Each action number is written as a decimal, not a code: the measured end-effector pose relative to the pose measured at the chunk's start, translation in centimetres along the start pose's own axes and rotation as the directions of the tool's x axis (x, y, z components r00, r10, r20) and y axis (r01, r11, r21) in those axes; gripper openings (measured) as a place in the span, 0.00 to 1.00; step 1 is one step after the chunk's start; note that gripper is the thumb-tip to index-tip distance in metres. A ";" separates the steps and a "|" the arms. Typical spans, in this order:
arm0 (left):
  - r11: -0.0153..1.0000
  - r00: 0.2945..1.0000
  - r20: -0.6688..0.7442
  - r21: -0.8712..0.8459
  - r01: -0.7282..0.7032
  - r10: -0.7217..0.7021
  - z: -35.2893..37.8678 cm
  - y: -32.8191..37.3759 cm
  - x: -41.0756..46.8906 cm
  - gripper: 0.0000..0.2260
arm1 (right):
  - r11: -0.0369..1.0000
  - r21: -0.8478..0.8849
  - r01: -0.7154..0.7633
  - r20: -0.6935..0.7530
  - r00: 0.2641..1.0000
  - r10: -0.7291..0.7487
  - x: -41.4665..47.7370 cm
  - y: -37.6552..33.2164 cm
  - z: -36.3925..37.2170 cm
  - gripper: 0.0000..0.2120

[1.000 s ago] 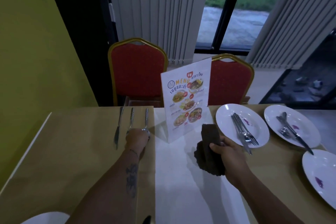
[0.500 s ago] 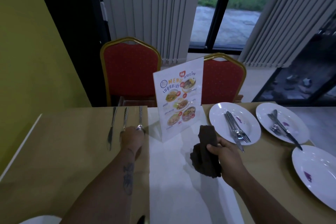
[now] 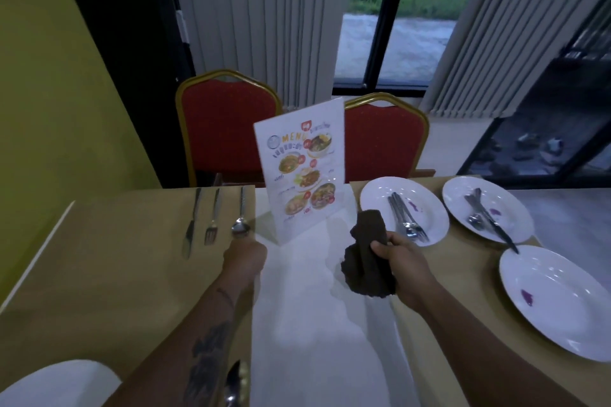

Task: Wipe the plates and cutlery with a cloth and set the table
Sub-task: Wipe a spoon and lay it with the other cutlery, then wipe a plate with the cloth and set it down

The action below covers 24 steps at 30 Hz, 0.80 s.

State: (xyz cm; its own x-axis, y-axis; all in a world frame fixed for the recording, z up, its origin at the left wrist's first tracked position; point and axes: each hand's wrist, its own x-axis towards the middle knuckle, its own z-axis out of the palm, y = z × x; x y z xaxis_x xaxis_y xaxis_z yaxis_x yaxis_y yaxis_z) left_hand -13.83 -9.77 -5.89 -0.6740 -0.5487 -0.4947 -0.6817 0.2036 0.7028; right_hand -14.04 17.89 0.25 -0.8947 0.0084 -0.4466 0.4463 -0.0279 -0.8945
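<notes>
A knife (image 3: pixel 191 225), a fork (image 3: pixel 211 220) and a spoon (image 3: pixel 240 216) lie side by side on the tan table (image 3: pixel 99 274) at the far left. My left hand (image 3: pixel 245 258) hovers just below the spoon's bowl, its fingers curled under and holding nothing visible. My right hand (image 3: pixel 401 263) grips a dark brown cloth (image 3: pixel 365 258) above the white runner. To the right, one white plate (image 3: pixel 375 200) carries cutlery (image 3: pixel 406 218), a second plate (image 3: pixel 458 196) carries more cutlery (image 3: pixel 486 215), and a third plate (image 3: pixel 562 324) has a purple stain.
A standing menu card (image 3: pixel 302 168) rises between my hands at the table's far side. Two red chairs (image 3: pixel 228 122) stand behind the table. Another white plate (image 3: pixel 56 387) and a spoon (image 3: pixel 234 385) show at the bottom edge. A yellow wall runs along the left.
My left hand has drawn back from the spoon, which now lies uncovered beside the fork. The right hand with the cloth has stayed about where it was.
</notes>
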 end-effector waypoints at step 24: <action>0.974 0.789 0.587 0.000 -0.226 0.183 32.5 12.9 -26.0 0.05 | 0.730 -0.678 0.088 -0.198 0.934 -0.296 -1.0 -1.2 -36.1 0.02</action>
State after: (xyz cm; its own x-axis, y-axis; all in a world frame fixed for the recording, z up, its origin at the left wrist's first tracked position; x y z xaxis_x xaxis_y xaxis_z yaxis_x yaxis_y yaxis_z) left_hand -14.36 33.49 -0.54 -0.8235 0.0803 -0.5616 -0.5117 0.3221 0.7965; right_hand -12.98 54.00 0.99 -0.9642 0.2141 -0.1565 0.2608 0.6583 -0.7061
